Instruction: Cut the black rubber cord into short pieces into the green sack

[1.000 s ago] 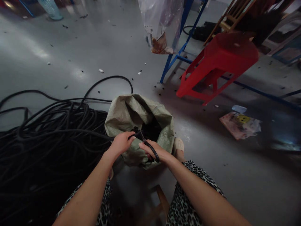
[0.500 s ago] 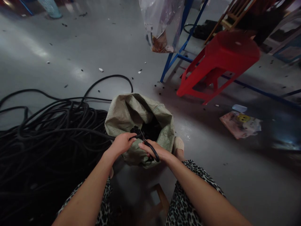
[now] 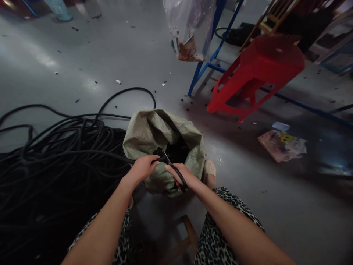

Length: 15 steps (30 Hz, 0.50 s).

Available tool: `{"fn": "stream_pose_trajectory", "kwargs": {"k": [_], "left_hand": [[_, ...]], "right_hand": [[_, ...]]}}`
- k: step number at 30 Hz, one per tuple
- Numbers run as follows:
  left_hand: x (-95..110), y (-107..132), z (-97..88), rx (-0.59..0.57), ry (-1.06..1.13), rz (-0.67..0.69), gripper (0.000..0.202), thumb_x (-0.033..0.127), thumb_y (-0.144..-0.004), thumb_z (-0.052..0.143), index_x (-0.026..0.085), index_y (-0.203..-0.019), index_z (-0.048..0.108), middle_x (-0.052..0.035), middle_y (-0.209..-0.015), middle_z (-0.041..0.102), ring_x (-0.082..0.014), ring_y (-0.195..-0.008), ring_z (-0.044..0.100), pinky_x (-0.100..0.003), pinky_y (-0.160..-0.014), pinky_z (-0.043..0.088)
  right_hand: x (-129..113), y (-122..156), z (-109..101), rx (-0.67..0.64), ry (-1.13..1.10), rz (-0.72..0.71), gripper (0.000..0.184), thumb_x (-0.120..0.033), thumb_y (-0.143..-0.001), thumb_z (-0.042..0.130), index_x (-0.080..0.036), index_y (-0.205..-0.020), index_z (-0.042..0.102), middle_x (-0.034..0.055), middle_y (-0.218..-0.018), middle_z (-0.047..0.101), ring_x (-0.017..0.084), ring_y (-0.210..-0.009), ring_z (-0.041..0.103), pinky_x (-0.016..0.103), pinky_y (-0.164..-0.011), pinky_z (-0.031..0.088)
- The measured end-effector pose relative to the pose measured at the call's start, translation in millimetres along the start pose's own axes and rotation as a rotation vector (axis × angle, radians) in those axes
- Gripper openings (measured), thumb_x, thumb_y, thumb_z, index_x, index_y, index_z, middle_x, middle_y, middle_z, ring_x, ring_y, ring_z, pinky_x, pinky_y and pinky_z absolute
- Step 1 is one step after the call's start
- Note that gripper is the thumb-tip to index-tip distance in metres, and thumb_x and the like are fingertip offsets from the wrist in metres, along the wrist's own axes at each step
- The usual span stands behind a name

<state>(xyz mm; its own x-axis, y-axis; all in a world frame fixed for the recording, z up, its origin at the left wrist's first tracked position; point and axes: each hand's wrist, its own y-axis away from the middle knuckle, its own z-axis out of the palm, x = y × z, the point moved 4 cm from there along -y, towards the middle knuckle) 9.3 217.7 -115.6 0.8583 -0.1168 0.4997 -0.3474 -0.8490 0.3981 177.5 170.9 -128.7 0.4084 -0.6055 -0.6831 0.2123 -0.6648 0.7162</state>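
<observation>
My left hand [image 3: 144, 168] is closed round a black rubber cord [image 3: 110, 153] that runs in from the left. The cord's end sticks out past my fingers over the open mouth of a pale green woven sack [image 3: 138, 137]. In my right hand [image 3: 182, 175] is a pair of scissors [image 3: 180, 177] with black handles, its blades at the cord's end close to my left fingertips. Whether the blades touch the cord is hard to make out. Dark pieces [image 3: 176, 151] lie inside the sack, in shadow.
A big tangled heap of black cord [image 3: 68, 173] covers the floor at left. Ahead on the right stand a red plastic stool [image 3: 275, 59] and a blue metal frame [image 3: 197, 79] with a clear plastic bag [image 3: 190, 29]. A printed plastic bag [image 3: 281, 145] lies on the floor at right.
The scissors and my right hand have shifted slightly, and the right fingers are closer together round the handles. My left hand and the cord stay almost in place.
</observation>
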Motion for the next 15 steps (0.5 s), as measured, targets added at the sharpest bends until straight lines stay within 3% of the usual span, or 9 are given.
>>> {"fn": "stream_pose_trajectory", "kwargs": {"k": [7, 15], "left_hand": [[-1.4, 4.1, -3.9, -0.053, -0.042, 0.012, 0.035, 0.030, -0.087, 0.046, 0.023, -0.114, 0.066, -0.0054, -0.114, 0.069, -0.0215, -0.104, 0.063, -0.029, -0.090, 0.045], [-5.8, 7.3, -1.6, -0.059, -0.056, -0.006, 0.033, 0.031, -0.085, 0.050, 0.026, -0.113, 0.067, -0.0045, -0.113, 0.070, -0.0219, -0.103, 0.063, -0.029, -0.089, 0.045]], "right_hand": [[4.6, 0.0, -4.0, 0.055, 0.096, -0.002, 0.040, -0.054, -0.084, 0.056, -0.015, -0.075, 0.053, -0.0054, -0.046, 0.043, 0.009, -0.033, 0.043, 0.019, -0.034, 0.033], [-2.6, 5.0, -4.6, 0.104, 0.284, -0.117, 0.034, -0.043, -0.087, 0.057, -0.013, -0.072, 0.059, -0.0030, -0.047, 0.046, 0.011, -0.048, 0.049, 0.020, -0.049, 0.033]]}}
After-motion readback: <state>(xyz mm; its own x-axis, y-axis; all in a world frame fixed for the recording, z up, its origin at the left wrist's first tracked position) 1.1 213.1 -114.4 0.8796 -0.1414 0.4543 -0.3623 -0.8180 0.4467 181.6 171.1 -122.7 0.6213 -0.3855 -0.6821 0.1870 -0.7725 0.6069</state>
